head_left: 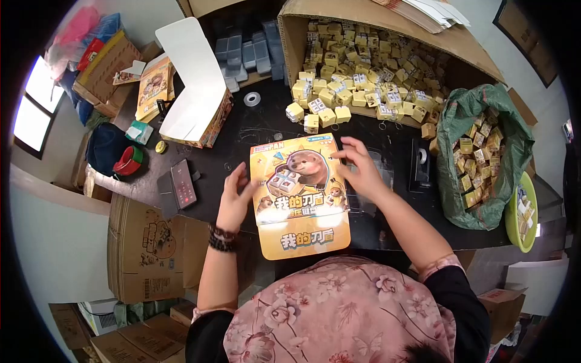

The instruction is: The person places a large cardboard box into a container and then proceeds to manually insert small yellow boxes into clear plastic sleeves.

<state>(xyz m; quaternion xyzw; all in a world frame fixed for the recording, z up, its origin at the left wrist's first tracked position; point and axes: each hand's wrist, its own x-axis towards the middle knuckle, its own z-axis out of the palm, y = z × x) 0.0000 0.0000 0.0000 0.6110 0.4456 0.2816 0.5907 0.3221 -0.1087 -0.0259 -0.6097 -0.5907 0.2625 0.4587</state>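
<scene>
1. My left hand [236, 196] and right hand [362, 172], fingers spread, flank the printed box [299, 181] on the table [254, 124].
2. I appear to be steadying it; the next move likely calls for even support.

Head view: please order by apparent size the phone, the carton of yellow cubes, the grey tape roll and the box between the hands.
1. Carton
2. Box
3. Phone
4. Grey tape roll
Each looks clearly smaller than the one above.
</scene>
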